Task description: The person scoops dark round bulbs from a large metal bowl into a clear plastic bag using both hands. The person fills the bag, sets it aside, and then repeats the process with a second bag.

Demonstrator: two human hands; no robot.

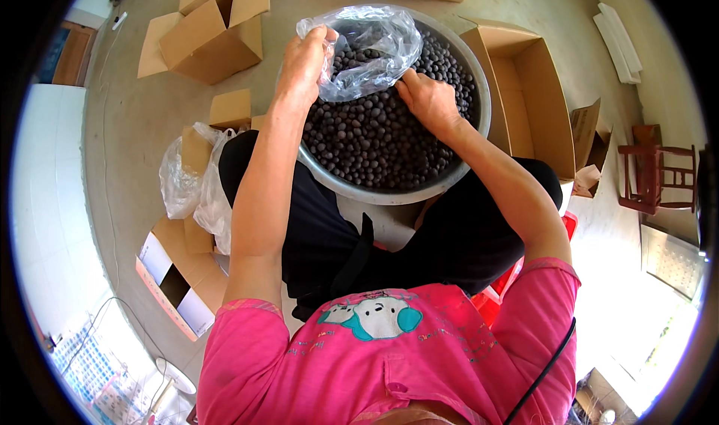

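Note:
A wide metal basin rests between my knees, heaped with small dark round fruits. My left hand grips the rim of a clear plastic bag and holds it open over the heap. Some dark fruits lie inside the bag. My right hand is at the bag's mouth, palm down on the fruits, fingers curled into them. Whether it holds any fruits is hidden by the fingers.
An open cardboard box stands right of the basin, more boxes at the far left. Crumpled clear bags and flat cartons lie by my left knee. A small red wooden chair stands at the right. The floor is bare concrete.

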